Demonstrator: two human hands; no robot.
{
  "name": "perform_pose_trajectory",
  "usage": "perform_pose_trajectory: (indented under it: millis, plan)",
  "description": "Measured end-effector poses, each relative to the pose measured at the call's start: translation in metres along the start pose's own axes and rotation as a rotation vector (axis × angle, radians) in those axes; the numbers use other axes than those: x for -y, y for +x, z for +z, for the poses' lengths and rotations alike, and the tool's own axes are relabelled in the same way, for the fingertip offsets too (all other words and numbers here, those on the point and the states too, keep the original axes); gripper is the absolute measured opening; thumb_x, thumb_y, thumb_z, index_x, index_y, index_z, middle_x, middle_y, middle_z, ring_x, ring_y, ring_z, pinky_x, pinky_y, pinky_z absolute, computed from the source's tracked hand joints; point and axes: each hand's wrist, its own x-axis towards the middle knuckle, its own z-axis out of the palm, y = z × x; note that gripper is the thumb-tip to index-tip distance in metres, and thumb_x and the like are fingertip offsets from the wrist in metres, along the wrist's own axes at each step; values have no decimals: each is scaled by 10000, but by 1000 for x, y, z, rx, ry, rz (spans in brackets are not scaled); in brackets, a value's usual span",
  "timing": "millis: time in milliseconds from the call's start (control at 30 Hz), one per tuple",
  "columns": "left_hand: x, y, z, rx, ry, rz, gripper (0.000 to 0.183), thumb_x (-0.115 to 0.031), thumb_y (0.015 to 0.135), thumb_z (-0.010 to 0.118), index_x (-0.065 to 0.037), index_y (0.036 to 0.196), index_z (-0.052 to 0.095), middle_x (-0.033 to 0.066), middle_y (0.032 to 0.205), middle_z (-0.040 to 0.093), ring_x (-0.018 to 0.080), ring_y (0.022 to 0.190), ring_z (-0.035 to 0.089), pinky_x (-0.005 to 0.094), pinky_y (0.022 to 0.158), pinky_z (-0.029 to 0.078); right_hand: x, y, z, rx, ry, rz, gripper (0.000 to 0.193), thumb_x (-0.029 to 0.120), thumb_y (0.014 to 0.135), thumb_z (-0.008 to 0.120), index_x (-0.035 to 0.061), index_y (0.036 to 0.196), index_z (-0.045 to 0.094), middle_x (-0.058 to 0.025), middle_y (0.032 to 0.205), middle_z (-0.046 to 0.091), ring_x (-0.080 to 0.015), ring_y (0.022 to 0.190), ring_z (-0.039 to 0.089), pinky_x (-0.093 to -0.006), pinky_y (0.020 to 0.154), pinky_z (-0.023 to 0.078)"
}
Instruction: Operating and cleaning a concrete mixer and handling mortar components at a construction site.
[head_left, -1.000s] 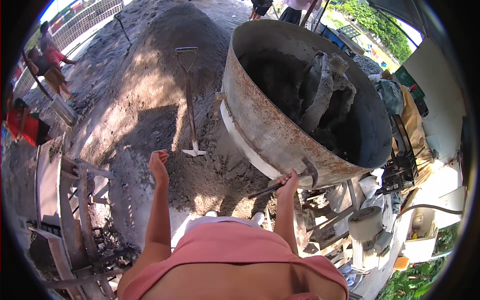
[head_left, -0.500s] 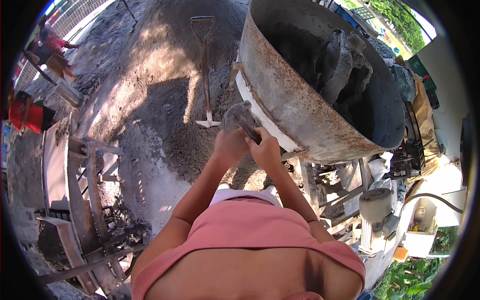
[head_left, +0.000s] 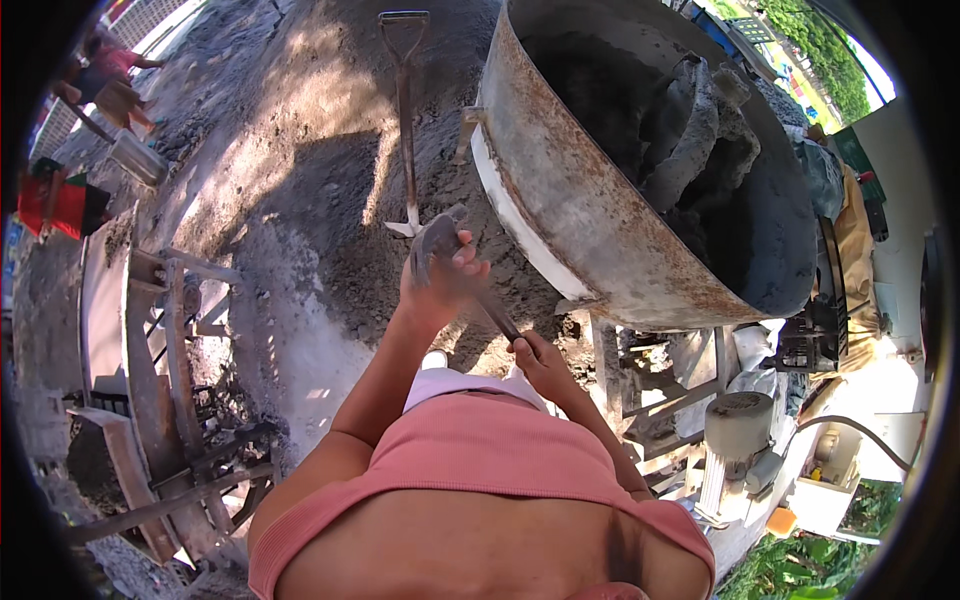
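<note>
A hammer with a curved grey head and a dark handle is held in front of me, slanting down to the right. My left hand is closed around it just below the head, its fingers partly blurred. Lower down, my right hand grips the end of the handle. Beyond the hammer, a shovel with a D-shaped grip lies on the sand heap, its pale blade end close to the hammer head. To the right stands a large round mixer drum, rusty outside, with cement-caked paddles inside.
A sand heap rises ahead. Wooden frames stand on the left. At the right are a grey motor and a black crate. Two people are at the far left, near a metal bucket.
My right hand has slid down the handle toward my body, away from the left hand. The left hand has moved slightly left, and more of the hammer shows between them.
</note>
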Motion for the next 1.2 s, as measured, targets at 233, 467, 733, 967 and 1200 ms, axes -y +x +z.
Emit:
perform_pose_trajectory:
  millis: [233, 467, 733, 967, 1200]
  plan:
    - [14, -2, 61, 126, 248, 159, 316, -302, 900, 414, -52, 952, 600, -4, 606, 431, 153, 631, 443, 323, 788, 388, 27, 15, -45, 9, -27, -250, 374, 411, 919, 459, 47, 890, 539, -84, 668, 545, -231, 599, 542, -319, 570, 420]
    - [-33, 14, -3, -720, 224, 501, 394, -270, 910, 284, -21, 957, 585, 89, 912, 590, 239, 832, 548, 373, 798, 434, 1, 29, -126, -535, -945, -516, 367, 440, 808, 596, 90, 806, 485, -64, 647, 566, -266, 593, 599, -377, 520, 475]
    - [20, 69, 126, 208, 782, 962, 326, -262, 893, 367, 0, 907, 560, 91, 848, 579, 210, 796, 581, 353, 792, 465, -31, 65, -114, -218, -1011, 25, 546, 544, 904, 331, 40, 865, 537, -152, 687, 630, -298, 641, 645, -422, 569, 515]
    - [200, 193, 127, 483, 1909, 997, 317, -291, 855, 474, -49, 730, 637, 124, 808, 614, 269, 711, 573, 420, 666, 420, 0, 71, -44, -184, -1034, -727, 563, 471, 871, 439, 55, 1250, 443, -193, 1222, 507, -283, 1142, 495, -424, 953, 382]
    - [213, 213, 132, 454, 2592, 336, 356, -263, 839, 393, -95, 765, 698, 106, 812, 669, 284, 803, 627, 407, 677, 454, -22, 83, -123, -314, -851, 50, 495, 415, 836, 509, 137, 1243, 474, -90, 1178, 572, -269, 1057, 560, -379, 874, 457]
